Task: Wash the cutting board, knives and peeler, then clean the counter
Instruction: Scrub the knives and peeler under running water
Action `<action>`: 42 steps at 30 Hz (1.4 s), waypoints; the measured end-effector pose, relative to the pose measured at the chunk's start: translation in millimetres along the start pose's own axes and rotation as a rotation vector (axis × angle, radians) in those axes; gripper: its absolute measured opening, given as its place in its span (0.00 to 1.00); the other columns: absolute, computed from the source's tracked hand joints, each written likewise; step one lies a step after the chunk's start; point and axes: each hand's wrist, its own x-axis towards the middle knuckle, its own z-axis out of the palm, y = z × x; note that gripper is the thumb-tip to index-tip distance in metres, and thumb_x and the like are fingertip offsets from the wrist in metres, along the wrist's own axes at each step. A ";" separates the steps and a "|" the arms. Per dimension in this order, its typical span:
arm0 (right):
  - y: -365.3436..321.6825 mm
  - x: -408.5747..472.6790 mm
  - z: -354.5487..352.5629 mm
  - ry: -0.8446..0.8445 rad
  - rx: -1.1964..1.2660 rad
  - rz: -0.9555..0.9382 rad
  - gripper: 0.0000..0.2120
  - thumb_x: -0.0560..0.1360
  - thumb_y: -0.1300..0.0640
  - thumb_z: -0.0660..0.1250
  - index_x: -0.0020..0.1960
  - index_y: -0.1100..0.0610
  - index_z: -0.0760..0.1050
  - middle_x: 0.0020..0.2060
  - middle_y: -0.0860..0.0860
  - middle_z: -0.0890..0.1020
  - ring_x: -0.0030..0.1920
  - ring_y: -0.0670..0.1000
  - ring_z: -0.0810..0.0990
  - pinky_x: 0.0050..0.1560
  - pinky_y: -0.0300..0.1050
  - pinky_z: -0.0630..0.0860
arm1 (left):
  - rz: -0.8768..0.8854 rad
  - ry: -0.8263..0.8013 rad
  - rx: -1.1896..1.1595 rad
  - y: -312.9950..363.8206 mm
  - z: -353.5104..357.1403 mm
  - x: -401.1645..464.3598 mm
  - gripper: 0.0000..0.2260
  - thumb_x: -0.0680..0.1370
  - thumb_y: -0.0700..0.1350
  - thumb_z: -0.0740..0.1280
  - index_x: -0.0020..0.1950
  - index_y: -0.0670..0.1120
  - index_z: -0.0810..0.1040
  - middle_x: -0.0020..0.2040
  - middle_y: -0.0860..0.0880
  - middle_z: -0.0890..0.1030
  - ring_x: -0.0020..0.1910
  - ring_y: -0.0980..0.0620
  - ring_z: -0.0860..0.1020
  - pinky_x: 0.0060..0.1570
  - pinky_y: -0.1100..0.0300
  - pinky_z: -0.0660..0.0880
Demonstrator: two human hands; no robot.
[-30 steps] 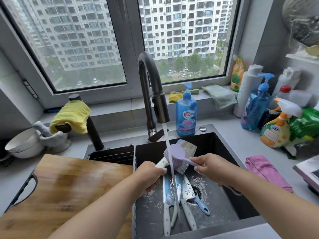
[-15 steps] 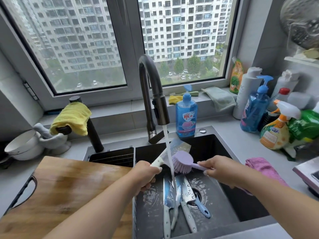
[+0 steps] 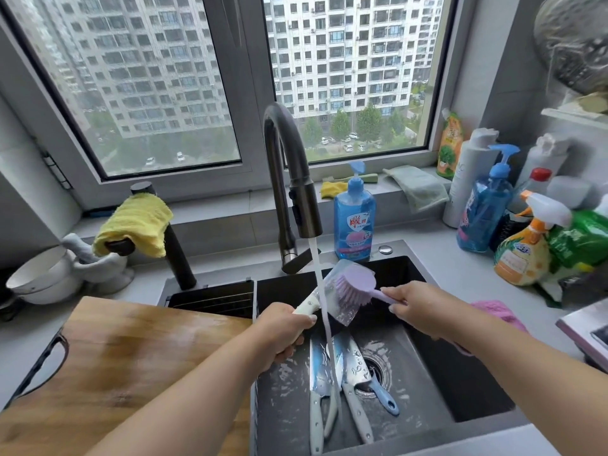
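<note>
My left hand (image 3: 283,334) grips the white handle of a cleaver (image 3: 342,311) and holds its wide blade up under the running water. My right hand (image 3: 418,307) grips the handle of a purple dish brush (image 3: 357,287), whose bristles press on the blade. On the bottom of the black sink (image 3: 427,373) lie other white-handled knives (image 3: 357,383) and a blue-handled peeler (image 3: 383,398), all wet. The wooden cutting board (image 3: 131,363) rests on the counter left of the sink.
The dark tap (image 3: 289,179) streams water into the sink. Blue dish soap (image 3: 353,218) stands behind the basin. Spray bottles (image 3: 526,248) crowd the right counter, with a pink cloth (image 3: 493,311) near the sink. Yellow cloth (image 3: 135,225) and white bowl (image 3: 42,278) sit left.
The brush has slid back and forth over the cleaver blade, now sitting higher on it. Both hands stay over the sink under the stream.
</note>
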 end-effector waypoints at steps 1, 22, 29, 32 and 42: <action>-2.2 -2.0 2.1 -0.017 0.022 -0.026 0.20 0.80 0.52 0.60 0.71 0.39 0.68 0.32 0.46 0.74 0.25 0.45 0.70 0.22 0.36 0.67 | 0.006 0.003 0.005 1.1 -0.7 0.3 0.10 0.76 0.48 0.68 0.41 0.44 0.71 0.32 0.46 0.73 0.22 0.53 0.66 0.23 0.66 0.61; 6.1 11.6 0.5 0.164 0.115 -0.011 0.20 0.79 0.53 0.62 0.70 0.42 0.70 0.33 0.40 0.74 0.29 0.42 0.71 0.26 0.35 0.66 | -0.015 -0.130 0.034 -18.8 6.2 -6.8 0.08 0.77 0.48 0.66 0.45 0.43 0.74 0.27 0.50 0.73 0.22 0.54 0.66 0.24 0.65 0.61; 12.0 11.9 18.5 0.150 0.206 0.023 0.20 0.79 0.54 0.63 0.70 0.43 0.71 0.40 0.44 0.81 0.27 0.45 0.74 0.20 0.35 0.68 | -0.114 -0.059 0.050 -12.9 4.1 -10.1 0.16 0.79 0.54 0.60 0.44 0.42 0.77 0.30 0.47 0.73 0.22 0.53 0.66 0.25 0.66 0.62; 13.2 10.6 23.4 0.150 0.217 0.030 0.19 0.79 0.54 0.63 0.69 0.44 0.71 0.36 0.41 0.78 0.27 0.44 0.73 0.20 0.32 0.65 | -0.187 -0.072 -0.051 -12.5 0.5 -11.7 0.17 0.82 0.53 0.57 0.50 0.41 0.76 0.30 0.48 0.76 0.23 0.53 0.68 0.25 0.66 0.64; 3.6 -1.1 28.2 0.028 0.145 0.014 0.19 0.80 0.53 0.61 0.70 0.43 0.71 0.40 0.45 0.80 0.31 0.45 0.74 0.28 0.36 0.69 | -0.042 -0.122 0.175 -11.9 12.9 -14.3 0.07 0.78 0.41 0.65 0.48 0.38 0.77 0.37 0.44 0.78 0.25 0.53 0.71 0.24 0.62 0.68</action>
